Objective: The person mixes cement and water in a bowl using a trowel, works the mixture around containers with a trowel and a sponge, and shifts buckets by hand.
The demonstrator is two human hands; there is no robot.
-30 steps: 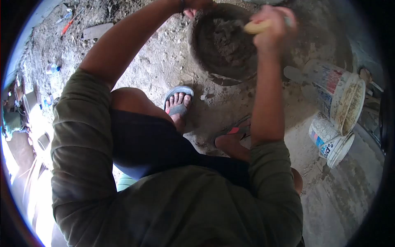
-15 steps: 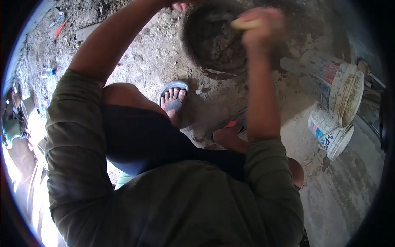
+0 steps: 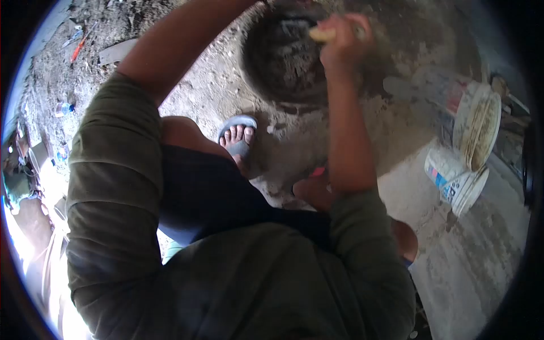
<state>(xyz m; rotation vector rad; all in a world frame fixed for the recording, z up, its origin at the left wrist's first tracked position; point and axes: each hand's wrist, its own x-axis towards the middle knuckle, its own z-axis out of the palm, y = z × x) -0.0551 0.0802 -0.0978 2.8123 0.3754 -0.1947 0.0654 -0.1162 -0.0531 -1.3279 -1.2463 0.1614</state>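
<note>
A round dark basin (image 3: 247, 71) sits on the ground near the top of the view, with a wet grey, lumpy mix (image 3: 292, 63) inside that looks like mortar. Over its right side, my right hand (image 3: 341, 48) is closed around a pale, rounded handle (image 3: 322, 35), probably wooden. The working end of that tool is blurred or hidden, so its kind does not show. My left forearm (image 3: 190, 42) reaches up past the basin's left side, and the left hand lies beyond the top edge.
Two stained white buckets, one larger (image 3: 479, 127) and one smaller (image 3: 459, 184), lie tipped at the right. A flat grey piece (image 3: 118, 52), a red-handled tool (image 3: 78, 50) and a plastic bottle (image 3: 64, 109) lie on the rough ground at left. My sandalled foot (image 3: 238, 136) is below the basin.
My right hand has shifted slightly left with the handle in it. My left arm has moved right and up, taking its fingertips out of sight. The mix looks more spread.
</note>
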